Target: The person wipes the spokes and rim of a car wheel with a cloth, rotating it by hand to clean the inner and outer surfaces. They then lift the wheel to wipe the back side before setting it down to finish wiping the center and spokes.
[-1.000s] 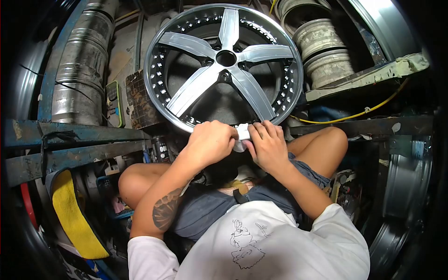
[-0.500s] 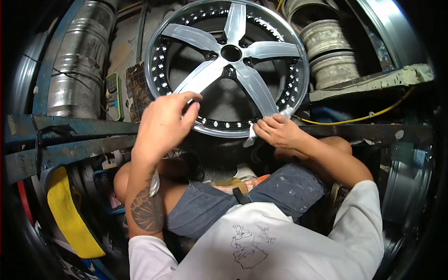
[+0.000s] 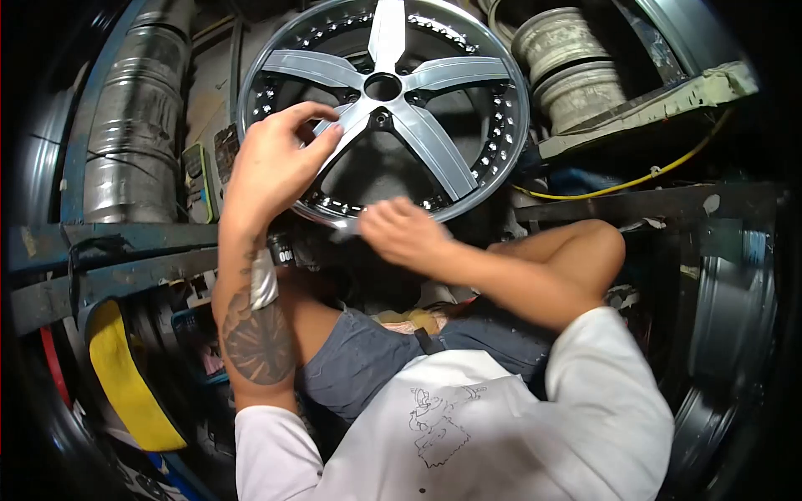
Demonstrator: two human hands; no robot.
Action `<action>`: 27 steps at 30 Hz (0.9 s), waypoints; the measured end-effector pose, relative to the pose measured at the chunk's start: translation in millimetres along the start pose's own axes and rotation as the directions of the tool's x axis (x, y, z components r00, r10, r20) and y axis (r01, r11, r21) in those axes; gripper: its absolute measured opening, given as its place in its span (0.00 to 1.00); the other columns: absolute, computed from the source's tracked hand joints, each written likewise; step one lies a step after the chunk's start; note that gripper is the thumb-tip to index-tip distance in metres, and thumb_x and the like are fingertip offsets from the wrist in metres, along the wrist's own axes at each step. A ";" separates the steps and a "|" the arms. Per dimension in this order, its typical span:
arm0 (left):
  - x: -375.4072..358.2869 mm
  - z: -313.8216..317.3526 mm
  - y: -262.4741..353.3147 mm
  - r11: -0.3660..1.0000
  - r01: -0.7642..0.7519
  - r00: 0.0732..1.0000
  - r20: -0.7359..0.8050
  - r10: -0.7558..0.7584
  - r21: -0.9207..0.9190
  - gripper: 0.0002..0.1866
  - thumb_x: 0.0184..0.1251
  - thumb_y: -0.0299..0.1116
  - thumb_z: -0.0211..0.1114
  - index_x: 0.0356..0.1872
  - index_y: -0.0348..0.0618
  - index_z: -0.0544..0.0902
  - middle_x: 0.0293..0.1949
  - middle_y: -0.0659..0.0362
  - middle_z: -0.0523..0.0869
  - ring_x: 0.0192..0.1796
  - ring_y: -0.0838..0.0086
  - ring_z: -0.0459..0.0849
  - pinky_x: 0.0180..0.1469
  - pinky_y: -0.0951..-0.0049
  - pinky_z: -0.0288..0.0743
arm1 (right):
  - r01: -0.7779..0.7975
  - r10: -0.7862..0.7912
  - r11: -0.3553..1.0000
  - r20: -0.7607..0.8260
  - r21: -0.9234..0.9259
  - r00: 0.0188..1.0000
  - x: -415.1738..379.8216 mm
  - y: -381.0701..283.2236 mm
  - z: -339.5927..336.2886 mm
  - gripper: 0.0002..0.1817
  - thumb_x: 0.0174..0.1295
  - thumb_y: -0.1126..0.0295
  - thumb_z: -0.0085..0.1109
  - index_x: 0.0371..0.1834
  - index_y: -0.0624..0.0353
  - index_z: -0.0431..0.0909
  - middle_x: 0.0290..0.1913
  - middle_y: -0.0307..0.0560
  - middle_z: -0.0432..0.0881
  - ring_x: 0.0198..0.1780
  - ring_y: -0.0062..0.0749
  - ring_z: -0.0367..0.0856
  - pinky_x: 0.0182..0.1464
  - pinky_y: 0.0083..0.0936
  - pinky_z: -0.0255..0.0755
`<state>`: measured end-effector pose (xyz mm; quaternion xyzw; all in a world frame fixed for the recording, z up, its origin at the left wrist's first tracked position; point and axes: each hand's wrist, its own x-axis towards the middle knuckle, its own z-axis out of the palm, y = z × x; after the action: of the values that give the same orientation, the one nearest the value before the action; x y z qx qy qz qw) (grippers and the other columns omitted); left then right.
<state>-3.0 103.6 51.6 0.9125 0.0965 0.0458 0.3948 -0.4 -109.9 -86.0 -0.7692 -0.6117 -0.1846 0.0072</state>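
Note:
A five-spoke wheel rim (image 3: 439,159), silver with a black inner ring and many small bright bolts, lies in front of me. My left hand (image 3: 280,159) is over its left side, fingers curved and apart, with nothing visible between them. At the rim's near edge, my right hand (image 3: 401,230) is closed and blurred by motion. From its left side sticks out a light grey cloth (image 3: 344,230), which lies against the rim's lip.
Stacked silver barrels (image 3: 134,125) stand at the left and dusty wheels (image 3: 572,71) at the upper right. A yellow hose (image 3: 601,194) hangs at the right. Beside my left leg is a yellow pad (image 3: 129,380). A phone-like object (image 3: 197,179) lies left of the rim.
My right hand has moved left along the rim's near edge with the cloth. My left hand has risen slightly over the spokes. The view has shifted, so the rim appears further left.

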 end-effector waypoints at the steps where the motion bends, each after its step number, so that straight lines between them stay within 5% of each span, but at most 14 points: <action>1: -3.6 -9.3 -1.9 1.000 0.009 1.000 0.024 -0.009 0.002 0.15 0.65 0.39 0.69 0.48 0.41 0.87 0.23 0.58 0.81 0.26 0.77 0.77 0.31 0.74 0.71 | 0.082 -0.088 0.994 0.078 0.075 0.993 -24.7 29.0 -2.2 0.14 0.59 0.62 0.54 0.46 0.53 0.78 0.40 0.36 0.76 0.43 0.28 0.75 0.48 0.27 0.65; 3: -18.2 -21.1 -16.2 0.999 0.019 1.000 0.025 -0.019 -0.029 0.16 0.64 0.40 0.69 0.48 0.41 0.88 0.22 0.56 0.82 0.25 0.75 0.78 0.32 0.71 0.71 | 0.228 -0.225 0.973 0.072 -0.032 0.972 -63.1 79.9 -6.0 0.12 0.60 0.62 0.53 0.44 0.51 0.79 0.39 0.33 0.77 0.44 0.26 0.76 0.53 0.28 0.63; 6: -34.2 -34.7 -30.0 0.992 0.125 0.992 0.016 -0.125 0.026 0.16 0.63 0.40 0.69 0.48 0.41 0.88 0.21 0.56 0.81 0.25 0.74 0.78 0.32 0.71 0.71 | 0.210 -0.211 0.977 0.075 0.026 0.974 -63.6 83.3 -10.0 0.11 0.58 0.62 0.53 0.39 0.53 0.78 0.38 0.37 0.77 0.43 0.28 0.77 0.51 0.30 0.63; 10: -31.1 -25.3 -17.2 0.997 0.078 0.997 0.020 -0.078 -0.022 0.17 0.63 0.40 0.69 0.48 0.41 0.87 0.24 0.53 0.84 0.25 0.72 0.81 0.33 0.71 0.74 | -0.034 0.031 0.998 0.059 0.050 0.998 -11.1 11.0 0.8 0.06 0.57 0.64 0.54 0.27 0.51 0.75 0.29 0.38 0.75 0.39 0.31 0.76 0.48 0.32 0.64; 12: -24.5 -14.6 -5.8 1.000 -0.007 1.000 0.029 0.007 -0.003 0.15 0.64 0.39 0.69 0.47 0.41 0.87 0.24 0.54 0.84 0.25 0.74 0.80 0.32 0.72 0.73 | -0.198 0.181 0.978 0.211 0.061 0.961 15.8 -14.2 -0.5 0.04 0.60 0.66 0.53 0.33 0.53 0.75 0.33 0.39 0.78 0.41 0.33 0.78 0.52 0.33 0.66; 18: -21.1 -22.6 1.7 0.999 -0.015 1.000 0.018 0.016 -0.048 0.13 0.67 0.36 0.69 0.46 0.38 0.87 0.22 0.63 0.78 0.26 0.84 0.72 0.30 0.77 0.66 | -0.150 0.119 0.978 0.206 0.145 0.971 -42.1 43.6 -14.4 0.04 0.63 0.64 0.54 0.35 0.50 0.76 0.31 0.38 0.78 0.41 0.32 0.78 0.55 0.35 0.64; 19: -20.1 -23.9 -8.9 0.995 -0.031 1.000 -0.003 0.031 -0.092 0.15 0.66 0.38 0.68 0.46 0.40 0.88 0.22 0.55 0.83 0.22 0.75 0.78 0.30 0.72 0.72 | -0.144 0.119 0.984 0.220 0.102 0.968 -41.2 44.3 -14.8 0.04 0.62 0.64 0.55 0.34 0.50 0.76 0.31 0.38 0.77 0.41 0.31 0.78 0.55 0.34 0.63; 24: -18.2 -24.4 -18.9 0.994 -0.016 0.997 -0.077 0.008 -0.107 0.13 0.67 0.38 0.68 0.45 0.40 0.88 0.21 0.60 0.79 0.23 0.81 0.73 0.27 0.75 0.66 | -0.320 0.287 0.938 0.213 0.135 0.934 24.9 -23.6 12.6 0.04 0.59 0.68 0.55 0.29 0.54 0.75 0.28 0.45 0.80 0.36 0.35 0.80 0.52 0.37 0.66; 27: -28.1 -45.8 -30.3 0.959 0.125 0.990 -0.027 -0.137 -0.255 0.12 0.72 0.36 0.66 0.46 0.37 0.87 0.22 0.70 0.76 0.25 0.88 0.68 0.27 0.82 0.60 | -0.152 0.108 0.961 0.191 0.232 0.976 -26.9 28.0 2.4 0.05 0.58 0.68 0.56 0.27 0.54 0.74 0.26 0.42 0.78 0.34 0.36 0.79 0.47 0.37 0.67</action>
<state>-42.0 150.5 60.7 0.8452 0.1589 0.0518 0.5076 21.8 -141.6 -90.1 -0.8144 -0.5760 -0.0376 0.0602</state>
